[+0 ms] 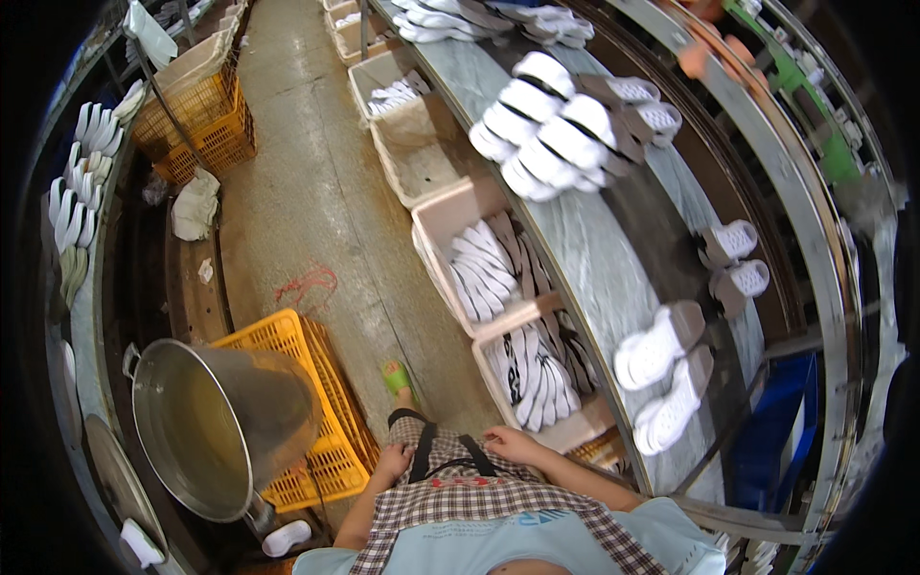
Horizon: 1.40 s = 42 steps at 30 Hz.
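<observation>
My left hand (391,464) is low in front of me, against the side of the checked apron (450,508) near a black strap (423,452). Its fingers are loosely bent, and I see nothing in them. On the other side of the apron, my right hand (514,446) rests near my lap with fingers slightly apart, holding nothing visible. Closest to it is a pale bin (586,422) packed with white and dark slipper parts (541,379). White slippers (661,345) with dark soles stand on the belt to my right, apart from both hands.
A large metal pot (287,393) tilts over yellow crates (350,412) at my left. More bins (407,163) line the bench (609,259). White slippers (551,125) are heaped on it. More yellow crates (225,129) stand farther up the aisle; red string (311,281) lies on the floor.
</observation>
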Each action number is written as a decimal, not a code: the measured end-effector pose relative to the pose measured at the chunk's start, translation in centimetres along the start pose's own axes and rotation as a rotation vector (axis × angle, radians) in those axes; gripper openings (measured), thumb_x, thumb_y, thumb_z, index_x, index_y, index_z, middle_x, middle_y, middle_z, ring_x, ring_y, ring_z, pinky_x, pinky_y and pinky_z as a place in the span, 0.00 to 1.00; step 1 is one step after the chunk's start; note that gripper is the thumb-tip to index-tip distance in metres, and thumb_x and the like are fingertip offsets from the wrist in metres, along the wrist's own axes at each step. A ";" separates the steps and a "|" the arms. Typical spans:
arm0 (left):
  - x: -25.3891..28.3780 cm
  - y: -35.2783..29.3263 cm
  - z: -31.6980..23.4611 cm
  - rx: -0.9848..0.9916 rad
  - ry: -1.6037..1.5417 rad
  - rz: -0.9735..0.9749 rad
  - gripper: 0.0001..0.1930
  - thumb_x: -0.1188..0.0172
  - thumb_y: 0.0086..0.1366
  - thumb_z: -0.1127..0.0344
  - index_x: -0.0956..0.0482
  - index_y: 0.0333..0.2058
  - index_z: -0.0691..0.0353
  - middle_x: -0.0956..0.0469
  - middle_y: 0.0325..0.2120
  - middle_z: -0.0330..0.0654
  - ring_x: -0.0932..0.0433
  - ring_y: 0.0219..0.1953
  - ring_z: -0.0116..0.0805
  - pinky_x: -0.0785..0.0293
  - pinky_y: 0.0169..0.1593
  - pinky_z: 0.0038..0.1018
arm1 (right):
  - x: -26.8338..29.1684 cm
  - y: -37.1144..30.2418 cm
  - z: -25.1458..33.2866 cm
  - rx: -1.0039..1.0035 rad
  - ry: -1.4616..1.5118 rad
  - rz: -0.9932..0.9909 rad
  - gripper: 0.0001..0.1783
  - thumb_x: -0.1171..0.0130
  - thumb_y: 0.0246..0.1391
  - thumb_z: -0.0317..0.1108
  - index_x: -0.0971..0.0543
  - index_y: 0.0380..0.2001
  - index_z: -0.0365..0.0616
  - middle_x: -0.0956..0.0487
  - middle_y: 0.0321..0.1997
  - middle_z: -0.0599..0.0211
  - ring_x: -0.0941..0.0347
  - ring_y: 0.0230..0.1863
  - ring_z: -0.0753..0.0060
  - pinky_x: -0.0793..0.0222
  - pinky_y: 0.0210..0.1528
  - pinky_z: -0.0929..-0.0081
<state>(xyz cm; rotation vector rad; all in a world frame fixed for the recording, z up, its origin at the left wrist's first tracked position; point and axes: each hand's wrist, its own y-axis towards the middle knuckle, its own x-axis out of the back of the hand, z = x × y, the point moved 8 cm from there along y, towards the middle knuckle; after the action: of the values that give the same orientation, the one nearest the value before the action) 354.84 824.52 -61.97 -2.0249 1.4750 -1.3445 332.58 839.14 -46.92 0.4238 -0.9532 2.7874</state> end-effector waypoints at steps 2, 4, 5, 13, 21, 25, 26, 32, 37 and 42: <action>4.7 3.3 -0.8 -0.001 -0.061 -0.039 0.21 0.53 0.61 0.54 0.25 0.40 0.67 0.25 0.38 0.55 0.28 0.43 0.53 0.33 0.47 0.41 | 1.9 4.2 2.9 -0.019 0.028 -0.032 0.20 0.45 0.51 0.38 0.27 0.42 0.34 0.24 0.41 0.50 0.26 0.42 0.58 0.31 0.44 0.68; 8.2 6.3 -0.9 0.076 -0.054 0.109 0.21 0.53 0.61 0.53 0.26 0.44 0.64 0.27 0.43 0.55 0.30 0.47 0.52 0.34 0.50 0.40 | 3.6 7.9 6.4 -0.043 -0.029 -0.042 0.20 0.44 0.50 0.38 0.27 0.43 0.35 0.24 0.41 0.51 0.26 0.41 0.58 0.31 0.44 0.68; 10.9 7.5 -0.7 0.137 -0.035 0.057 0.19 0.52 0.60 0.56 0.26 0.42 0.64 0.26 0.41 0.54 0.28 0.44 0.51 0.32 0.48 0.40 | 4.4 9.7 8.4 -0.040 -0.047 -0.046 0.20 0.44 0.49 0.39 0.27 0.43 0.36 0.24 0.40 0.51 0.26 0.41 0.57 0.31 0.43 0.69; 24.1 14.3 0.5 0.199 -0.225 -0.097 0.17 0.47 0.58 0.58 0.26 0.40 0.66 0.25 0.39 0.54 0.27 0.43 0.51 0.31 0.45 0.38 | 7.4 23.7 20.5 0.097 -0.236 0.063 0.18 0.45 0.52 0.36 0.28 0.43 0.35 0.24 0.38 0.51 0.26 0.40 0.60 0.31 0.42 0.69; 27.5 21.7 4.8 0.214 -0.289 0.013 0.19 0.49 0.58 0.56 0.26 0.40 0.66 0.23 0.35 0.54 0.25 0.40 0.50 0.31 0.44 0.38 | 9.1 39.5 27.6 0.286 -0.301 0.198 0.16 0.44 0.52 0.40 0.25 0.37 0.38 0.23 0.34 0.54 0.27 0.37 0.60 0.32 0.40 0.69; 36.1 26.3 4.1 0.324 -0.180 0.074 0.21 0.51 0.59 0.54 0.27 0.42 0.66 0.24 0.37 0.55 0.26 0.41 0.51 0.31 0.44 0.38 | 13.3 50.4 32.0 0.070 -0.273 0.211 0.17 0.44 0.51 0.45 0.21 0.23 0.39 0.23 0.19 0.64 0.28 0.23 0.74 0.33 0.28 0.75; 38.9 27.8 3.9 0.303 -0.155 0.077 0.21 0.51 0.59 0.54 0.27 0.42 0.66 0.24 0.37 0.55 0.26 0.41 0.52 0.31 0.44 0.38 | 14.8 53.1 34.2 0.125 -0.256 0.157 0.18 0.44 0.51 0.45 0.21 0.21 0.40 0.24 0.17 0.65 0.29 0.20 0.76 0.34 0.25 0.76; 58.9 36.0 2.7 0.274 -0.358 -0.222 0.20 0.49 0.59 0.56 0.27 0.43 0.67 0.24 0.38 0.56 0.25 0.41 0.47 0.30 0.45 0.35 | 21.9 66.4 45.6 0.254 -0.088 0.072 0.13 0.43 0.47 0.39 0.22 0.26 0.39 0.21 0.26 0.58 0.25 0.28 0.67 0.31 0.30 0.70; 67.9 41.6 5.1 0.210 -0.915 -0.444 0.21 0.50 0.62 0.54 0.28 0.45 0.66 0.23 0.37 0.52 0.25 0.39 0.45 0.29 0.43 0.33 | 25.5 75.9 53.6 0.374 -0.097 0.106 0.14 0.43 0.48 0.37 0.24 0.34 0.38 0.22 0.32 0.57 0.25 0.34 0.64 0.31 0.36 0.70; 74.2 45.9 9.6 0.455 -0.317 -0.113 0.13 0.50 0.62 0.63 0.27 0.38 0.67 0.23 0.33 0.47 0.25 0.34 0.34 0.28 0.39 0.27 | 30.1 85.2 59.4 0.317 -0.064 0.020 0.13 0.43 0.48 0.36 0.24 0.35 0.38 0.22 0.33 0.58 0.25 0.36 0.64 0.31 0.40 0.72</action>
<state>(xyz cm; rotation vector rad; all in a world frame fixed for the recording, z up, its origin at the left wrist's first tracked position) 338.54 738.22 -61.06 -1.9240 0.8407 -1.1942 295.86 737.62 -41.19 0.5504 -0.5259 2.9661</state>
